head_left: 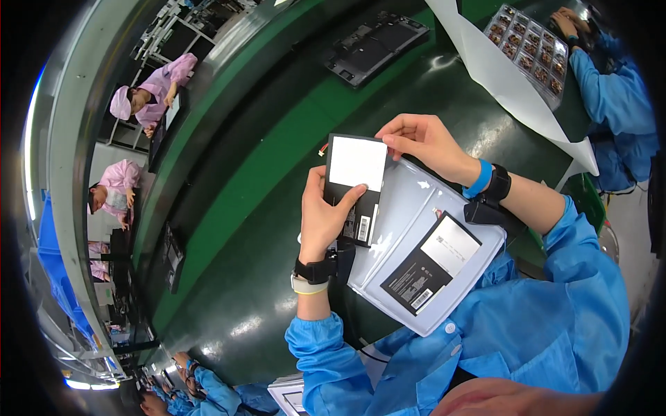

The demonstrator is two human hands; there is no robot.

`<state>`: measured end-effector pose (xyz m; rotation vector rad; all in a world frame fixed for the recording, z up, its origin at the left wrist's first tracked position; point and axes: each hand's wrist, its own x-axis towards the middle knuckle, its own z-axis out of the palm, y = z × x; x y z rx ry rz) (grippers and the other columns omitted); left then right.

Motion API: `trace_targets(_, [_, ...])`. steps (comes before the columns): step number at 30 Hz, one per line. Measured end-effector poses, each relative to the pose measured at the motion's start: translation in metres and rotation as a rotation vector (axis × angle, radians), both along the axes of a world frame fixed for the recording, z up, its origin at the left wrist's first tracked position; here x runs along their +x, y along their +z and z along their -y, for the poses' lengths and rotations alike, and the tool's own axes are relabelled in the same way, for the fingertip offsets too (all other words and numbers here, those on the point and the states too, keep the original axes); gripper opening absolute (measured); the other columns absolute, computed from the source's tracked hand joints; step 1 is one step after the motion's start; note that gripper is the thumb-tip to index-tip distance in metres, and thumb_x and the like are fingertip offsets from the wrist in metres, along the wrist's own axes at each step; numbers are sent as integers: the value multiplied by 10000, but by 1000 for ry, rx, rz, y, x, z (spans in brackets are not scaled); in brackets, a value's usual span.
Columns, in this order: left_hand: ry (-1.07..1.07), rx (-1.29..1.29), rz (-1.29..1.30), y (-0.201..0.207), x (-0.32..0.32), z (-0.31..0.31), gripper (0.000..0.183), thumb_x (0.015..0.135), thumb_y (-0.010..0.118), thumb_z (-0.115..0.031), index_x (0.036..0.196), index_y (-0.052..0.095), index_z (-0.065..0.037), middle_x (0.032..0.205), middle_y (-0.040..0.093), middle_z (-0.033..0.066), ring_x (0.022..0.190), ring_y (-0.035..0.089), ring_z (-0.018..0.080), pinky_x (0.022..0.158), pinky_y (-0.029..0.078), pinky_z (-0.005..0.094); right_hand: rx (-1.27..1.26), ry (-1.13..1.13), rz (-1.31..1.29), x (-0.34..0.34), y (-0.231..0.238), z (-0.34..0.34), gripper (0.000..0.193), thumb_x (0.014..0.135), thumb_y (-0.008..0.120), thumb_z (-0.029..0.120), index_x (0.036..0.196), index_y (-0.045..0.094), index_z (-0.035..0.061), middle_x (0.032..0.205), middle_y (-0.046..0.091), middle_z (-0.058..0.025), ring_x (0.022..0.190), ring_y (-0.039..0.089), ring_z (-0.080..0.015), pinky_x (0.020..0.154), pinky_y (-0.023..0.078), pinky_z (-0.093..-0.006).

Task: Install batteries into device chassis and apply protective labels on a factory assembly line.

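Note:
My left hand [326, 215] grips a flat battery [350, 197] by its sides, thumb across its face. The battery is black with a white upper panel, and a short wire with a small connector sticks out at its upper left. At the upper right corner, the fingertips of my right hand [433, 149] pinch together on the battery's edge; whether they also hold a thin film there, I cannot tell. Below my hands lies a pale plastic tray [371, 274]. A second flat battery [433, 263], half black and half white, rests in it with its wire at the top.
A dark device housing [374, 45] lies on the green work line [277, 149] ahead. At the far right, a clear compartment tray [527, 55] of small parts stands beside a white sheet [492, 83] and a co-worker's blue sleeve [610, 90]. Other people in pink work across the line.

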<state>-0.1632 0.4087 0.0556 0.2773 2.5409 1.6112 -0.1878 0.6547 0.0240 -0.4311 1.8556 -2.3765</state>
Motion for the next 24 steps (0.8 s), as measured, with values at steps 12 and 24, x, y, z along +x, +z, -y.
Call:
trace_targets(12, [-46,298,136,-6,0,1,466,867,798,-83,1231,534,41,1079,715,123,973,684,144,889,539,283,-81,59,20,7,9,-1,214,939,678,8,1145,664,-49,996,713,-84,894,658,-105,842,538,-245])
trace_targets(24, [16,717,49,15,16,-6,280,1002,638,-196,1184,528,-14,978,654,64,805,631,125,732,504,229,32,-195,40,4,5,-5,145,930,675,64,1057,678,-5,970,705,-51,878,640,-95,777,499,-244])
